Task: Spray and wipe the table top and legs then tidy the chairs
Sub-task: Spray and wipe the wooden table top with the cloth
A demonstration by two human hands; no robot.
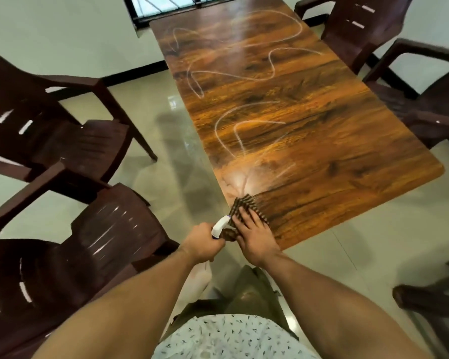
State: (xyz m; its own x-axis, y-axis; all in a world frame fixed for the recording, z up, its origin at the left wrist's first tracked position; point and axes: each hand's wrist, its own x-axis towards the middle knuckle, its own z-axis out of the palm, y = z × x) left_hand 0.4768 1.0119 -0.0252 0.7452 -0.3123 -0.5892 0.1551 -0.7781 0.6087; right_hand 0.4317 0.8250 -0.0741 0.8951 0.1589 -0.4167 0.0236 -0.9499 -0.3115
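Observation:
A long wood-grain table top (pixel 296 130) runs away from me, marked with white curly streaks along its length. My right hand (pixel 254 237) presses flat on a dark striped cloth (pixel 246 204) at the table's near left corner. My left hand (pixel 202 244) grips a white spray bottle (pixel 219 226) by its head, just left of that corner, nozzle toward the cloth. The bottle's body hangs below my hand, mostly hidden. The table legs are out of sight.
Dark brown plastic armchairs stand around the table: two on the left (pixel 62 141) (pixel 83 255), two on the right (pixel 358 29) (pixel 430 104), and part of another at the lower right (pixel 430 296). Glossy tiled floor (pixel 182 141) lies between the left chairs and the table.

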